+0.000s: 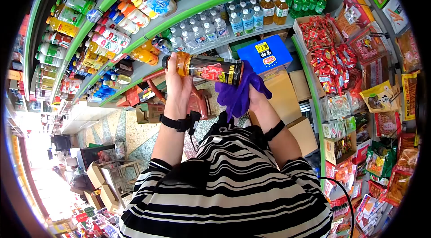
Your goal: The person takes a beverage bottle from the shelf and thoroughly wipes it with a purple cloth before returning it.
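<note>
I hold a bottle (208, 68) of orange drink with a dark red and yellow label, lying sideways in front of the shelves. My left hand (176, 81) grips its neck end with the cap. My right hand (252, 96) holds a purple cloth (238, 90) bunched around the bottle's bottom end. Both wrists wear black bands. My striped black and white top fills the lower middle of the view.
Green-edged shelves (134, 40) carry many drink bottles at left and water bottles (211, 29) at the middle. A blue box (265, 54) and brown cartons sit behind the bottle. Snack packets (332, 58) hang on racks at right. Cardboard boxes (101, 184) lie on the floor at lower left.
</note>
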Demonstrator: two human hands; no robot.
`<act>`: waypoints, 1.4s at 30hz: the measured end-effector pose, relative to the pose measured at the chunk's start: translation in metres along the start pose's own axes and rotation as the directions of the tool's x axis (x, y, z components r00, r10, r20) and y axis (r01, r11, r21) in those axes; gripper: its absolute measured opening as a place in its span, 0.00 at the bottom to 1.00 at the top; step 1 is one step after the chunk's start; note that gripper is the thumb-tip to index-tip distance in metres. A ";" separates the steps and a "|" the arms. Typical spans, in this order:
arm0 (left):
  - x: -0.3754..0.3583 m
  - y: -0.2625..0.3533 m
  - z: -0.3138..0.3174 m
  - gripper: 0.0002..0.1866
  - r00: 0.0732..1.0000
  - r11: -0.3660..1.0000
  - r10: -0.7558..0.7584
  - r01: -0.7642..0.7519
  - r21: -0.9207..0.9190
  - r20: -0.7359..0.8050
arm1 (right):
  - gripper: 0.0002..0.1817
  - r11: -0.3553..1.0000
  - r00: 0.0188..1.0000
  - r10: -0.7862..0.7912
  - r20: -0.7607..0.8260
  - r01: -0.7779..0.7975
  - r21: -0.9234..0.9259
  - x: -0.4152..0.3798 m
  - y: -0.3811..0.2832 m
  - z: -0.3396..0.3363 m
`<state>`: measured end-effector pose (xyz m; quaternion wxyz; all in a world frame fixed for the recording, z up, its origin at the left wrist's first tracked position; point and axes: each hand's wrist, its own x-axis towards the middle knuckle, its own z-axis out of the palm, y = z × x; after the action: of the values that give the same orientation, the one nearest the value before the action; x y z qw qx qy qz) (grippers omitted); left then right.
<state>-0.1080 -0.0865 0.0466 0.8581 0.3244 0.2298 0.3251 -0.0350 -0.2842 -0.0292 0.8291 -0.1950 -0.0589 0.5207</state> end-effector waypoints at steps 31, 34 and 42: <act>-0.063 -0.017 0.035 0.37 0.692 0.415 0.534 -0.715 0.562 0.486 | 0.12 0.971 0.861 -0.226 -0.457 0.236 -0.036 0.035 0.029 -0.009; -0.061 -0.021 0.030 0.35 0.591 0.325 0.535 -0.804 0.499 0.603 | 0.09 0.946 0.766 -0.322 -0.556 0.275 -0.169 0.036 0.033 0.003; -0.071 0.009 0.046 0.36 0.680 0.365 0.476 -0.730 0.578 0.558 | 0.29 -0.152 0.660 -0.632 0.407 0.410 -0.899 0.031 0.027 0.009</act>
<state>-0.1327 -0.1506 0.0972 0.4733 0.7614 0.0756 0.4365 -0.0461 -0.2441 -0.0345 0.6250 -0.6799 -0.3799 -0.0528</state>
